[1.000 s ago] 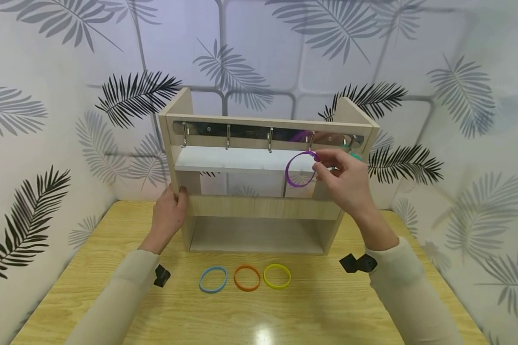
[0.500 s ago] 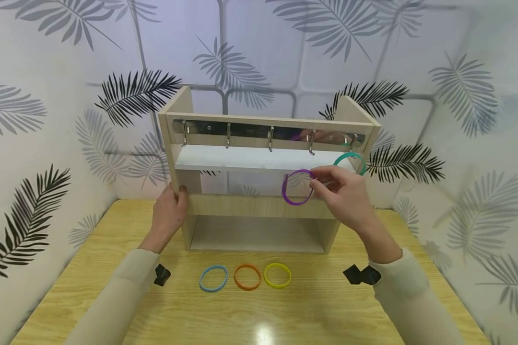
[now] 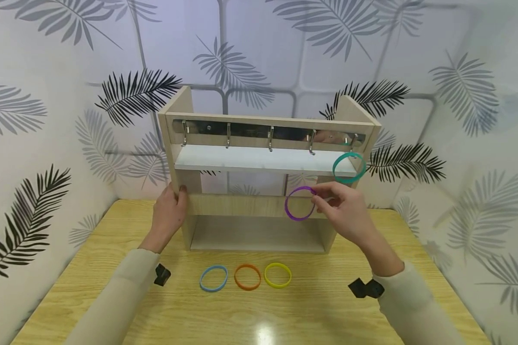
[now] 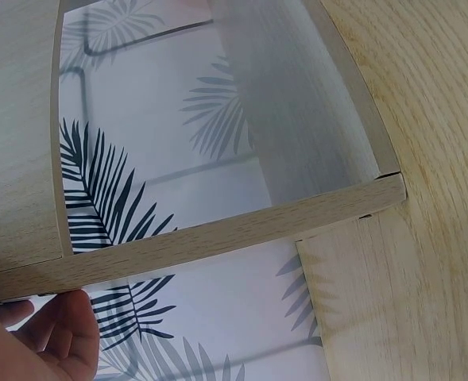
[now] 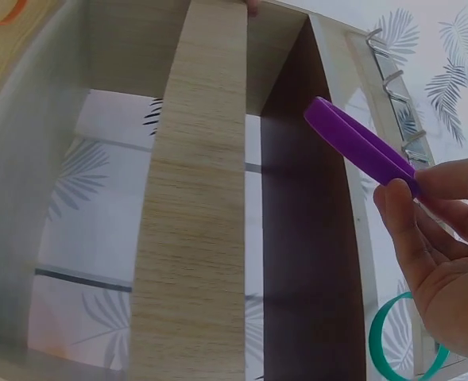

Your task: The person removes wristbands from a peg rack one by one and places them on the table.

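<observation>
My right hand point(image 3: 345, 213) pinches a purple wristband point(image 3: 300, 203) at its right side, between thumb and fingers. The band hangs in front of the middle crossboard of a small wooden shelf unit point(image 3: 259, 206); in the right wrist view the purple wristband point(image 5: 361, 147) shows nearly edge-on. A teal wristband point(image 3: 349, 167) hangs from the rightmost hook, above my right hand. My left hand point(image 3: 168, 211) grips the left side panel of the unit, thumb on the front. In the left wrist view its curled fingers point(image 4: 63, 337) touch the panel's edge.
A metal rail point(image 3: 250, 132) with several hooks runs along the unit's top board. Before the unit, a blue wristband point(image 3: 213, 290), an orange wristband point(image 3: 247, 288) and a yellow wristband point(image 3: 277, 286) lie in a row on the wooden table point(image 3: 224, 321). A leaf-patterned wall stands close behind.
My right hand has moved down from the hooks, bringing the purple wristband lower. The teal wristband has come into full view on its hook. My left hand has stayed in place.
</observation>
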`<state>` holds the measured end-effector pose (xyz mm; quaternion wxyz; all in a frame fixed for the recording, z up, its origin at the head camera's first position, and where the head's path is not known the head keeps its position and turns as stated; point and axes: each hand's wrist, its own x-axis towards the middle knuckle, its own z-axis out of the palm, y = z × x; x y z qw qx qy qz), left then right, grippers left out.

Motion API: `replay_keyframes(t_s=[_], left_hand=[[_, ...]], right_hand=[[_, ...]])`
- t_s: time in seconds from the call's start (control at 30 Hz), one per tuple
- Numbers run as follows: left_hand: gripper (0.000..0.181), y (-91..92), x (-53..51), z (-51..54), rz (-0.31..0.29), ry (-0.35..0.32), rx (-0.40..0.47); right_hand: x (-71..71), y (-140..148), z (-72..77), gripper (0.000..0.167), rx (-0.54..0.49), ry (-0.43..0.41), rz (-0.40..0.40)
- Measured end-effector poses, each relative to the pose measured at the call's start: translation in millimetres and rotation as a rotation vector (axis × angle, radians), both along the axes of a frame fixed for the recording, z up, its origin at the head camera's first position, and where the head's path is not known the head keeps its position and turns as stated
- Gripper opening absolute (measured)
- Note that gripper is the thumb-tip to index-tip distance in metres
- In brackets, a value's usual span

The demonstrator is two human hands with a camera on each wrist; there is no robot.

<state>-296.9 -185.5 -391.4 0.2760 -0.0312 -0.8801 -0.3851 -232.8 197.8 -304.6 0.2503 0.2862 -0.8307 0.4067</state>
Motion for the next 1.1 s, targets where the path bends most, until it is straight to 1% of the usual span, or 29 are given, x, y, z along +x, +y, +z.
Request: replay_keyframes(t_s=[0.17,0.4,0.63,0.77,1.1], left_hand=[[0.049,0.1,-1.2,-1.3,0.002,0.012,-0.010],[0.049,0.9,-1.8,-2.4,0.007,0.026,-0.015],[0.050,-0.4,-2.2,-2.7,0.002,0.022,-0.005],[0.051,-0.7,-1.7,-2.1,-0.006,0.015,-0.001],[0.051,-0.9,-1.6,-2.0,-0.004,0.005,-0.003]], right_hand=[[1.3,2,-11.1,0.017,0.037,-0.030,-0.025],[4.2,7,-31.6,0.016,0.095,-0.078,-0.046],[3.5,14,-52.2,0.016,0.133,-0.129,-0.014],[1.6,20,-63.9,0.015,0.136,-0.155,0.002],[-0.5,31,-86.5,0.012,0.177,-0.305,0.004]])
